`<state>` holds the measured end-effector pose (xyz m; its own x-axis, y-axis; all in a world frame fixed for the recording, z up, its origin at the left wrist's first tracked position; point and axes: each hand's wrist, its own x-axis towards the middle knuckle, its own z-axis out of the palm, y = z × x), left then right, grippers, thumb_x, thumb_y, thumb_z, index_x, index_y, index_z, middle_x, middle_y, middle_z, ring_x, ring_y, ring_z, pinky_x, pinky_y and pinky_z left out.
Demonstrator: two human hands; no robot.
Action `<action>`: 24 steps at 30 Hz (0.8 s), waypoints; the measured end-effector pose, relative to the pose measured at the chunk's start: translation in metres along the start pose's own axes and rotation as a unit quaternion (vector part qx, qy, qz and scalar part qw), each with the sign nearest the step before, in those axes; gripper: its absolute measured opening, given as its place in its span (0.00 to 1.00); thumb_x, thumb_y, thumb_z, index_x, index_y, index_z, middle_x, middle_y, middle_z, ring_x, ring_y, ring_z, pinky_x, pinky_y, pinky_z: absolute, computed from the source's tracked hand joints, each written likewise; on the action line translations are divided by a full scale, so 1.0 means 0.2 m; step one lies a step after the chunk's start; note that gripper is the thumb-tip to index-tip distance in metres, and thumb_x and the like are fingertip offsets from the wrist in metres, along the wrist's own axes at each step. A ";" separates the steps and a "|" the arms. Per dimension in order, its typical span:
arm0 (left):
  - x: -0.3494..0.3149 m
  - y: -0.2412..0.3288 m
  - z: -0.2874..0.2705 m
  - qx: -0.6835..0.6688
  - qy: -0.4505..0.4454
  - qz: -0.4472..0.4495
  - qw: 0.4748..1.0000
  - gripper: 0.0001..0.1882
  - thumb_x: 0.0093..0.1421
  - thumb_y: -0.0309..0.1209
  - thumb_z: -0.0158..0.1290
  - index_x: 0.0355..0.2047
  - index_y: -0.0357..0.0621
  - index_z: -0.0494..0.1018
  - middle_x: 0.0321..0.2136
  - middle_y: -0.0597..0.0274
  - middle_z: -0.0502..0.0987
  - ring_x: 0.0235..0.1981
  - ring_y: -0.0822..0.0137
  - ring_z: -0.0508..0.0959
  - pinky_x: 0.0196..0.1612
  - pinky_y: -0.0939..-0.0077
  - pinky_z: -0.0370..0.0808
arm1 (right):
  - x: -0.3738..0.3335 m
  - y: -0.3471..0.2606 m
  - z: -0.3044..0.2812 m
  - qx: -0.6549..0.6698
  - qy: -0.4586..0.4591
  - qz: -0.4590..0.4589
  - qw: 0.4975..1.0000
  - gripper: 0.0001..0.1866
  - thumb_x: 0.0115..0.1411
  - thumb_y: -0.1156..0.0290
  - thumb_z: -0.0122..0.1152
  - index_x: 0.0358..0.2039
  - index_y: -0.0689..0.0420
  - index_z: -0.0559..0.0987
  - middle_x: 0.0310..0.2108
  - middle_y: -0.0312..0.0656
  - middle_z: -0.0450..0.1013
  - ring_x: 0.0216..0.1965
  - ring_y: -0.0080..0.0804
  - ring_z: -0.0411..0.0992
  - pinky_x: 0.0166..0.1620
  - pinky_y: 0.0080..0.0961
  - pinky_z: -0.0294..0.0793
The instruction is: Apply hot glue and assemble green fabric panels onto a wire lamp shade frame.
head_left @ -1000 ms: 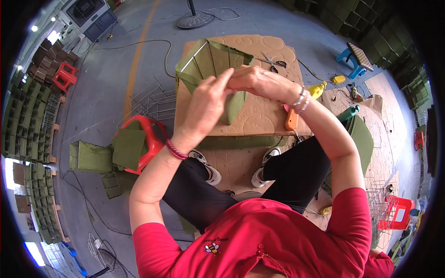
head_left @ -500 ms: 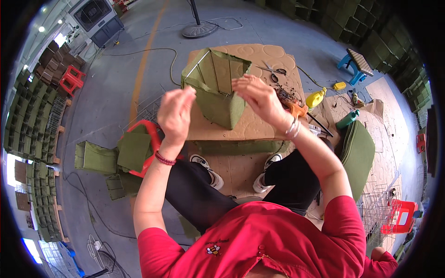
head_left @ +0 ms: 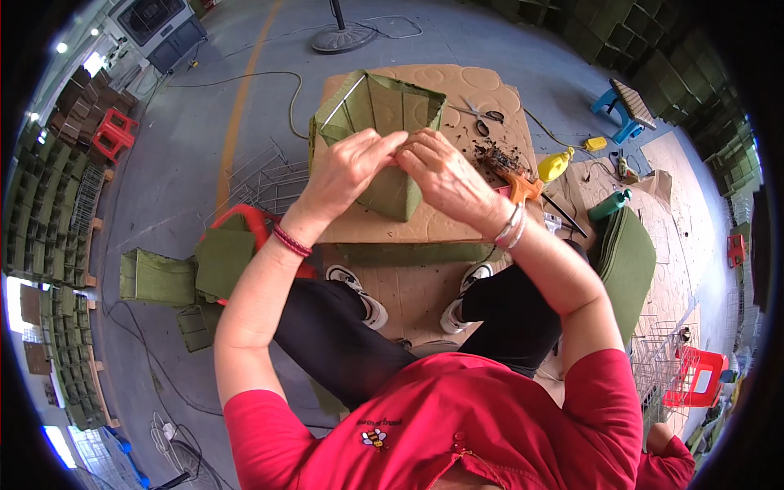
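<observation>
A green fabric box (head_left: 343, 131) with an open top and a metal wire along its left rim stands on a cardboard-covered work surface (head_left: 474, 219). In front of its near rim my left hand (head_left: 349, 173) and my right hand (head_left: 447, 173) meet, fingertips together. Both are closed in a pinch. Whatever lies between the fingers is too small or too hidden to name, and I cannot tell whether they touch the rim. Right of the box are black-handled scissors (head_left: 482, 118), a pile of small dark clips or scraps (head_left: 496, 159) and an orange-handled glue gun or similar tool (head_left: 524, 189).
A yellow bottle (head_left: 555, 165) and a green bottle (head_left: 611, 204) stand to the right, by stacked green panels (head_left: 630, 265). At left, green pieces (head_left: 224, 261) lie on a red stool (head_left: 260, 229). Wire frames (head_left: 265, 180) lie beyond it. A blue-legged stool (head_left: 622, 110) stands far right.
My hands, apart on either side of the box before, have come together in front of its near rim. The whole view has shifted slightly.
</observation>
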<state>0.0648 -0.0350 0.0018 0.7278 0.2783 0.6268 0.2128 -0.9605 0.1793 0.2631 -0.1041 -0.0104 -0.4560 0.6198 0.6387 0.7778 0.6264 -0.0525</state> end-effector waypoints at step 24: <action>-0.12 0.07 0.09 0.116 0.155 0.056 0.980 0.18 0.50 0.17 0.62 0.44 0.38 0.78 0.39 0.56 0.82 0.41 0.58 0.82 0.43 0.68 0.80 | -0.07 -0.05 0.04 -0.021 0.078 -0.005 0.997 0.21 0.56 0.73 0.55 0.50 0.67 0.73 0.51 0.53 0.73 0.57 0.48 0.70 0.63 0.42 0.68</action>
<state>0.0627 -0.0545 -0.0242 0.5302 0.1230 0.8389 0.3111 -0.9487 -0.0575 0.2587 -0.1159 -0.0243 -0.3941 0.5308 0.7503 0.7923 0.6100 -0.0154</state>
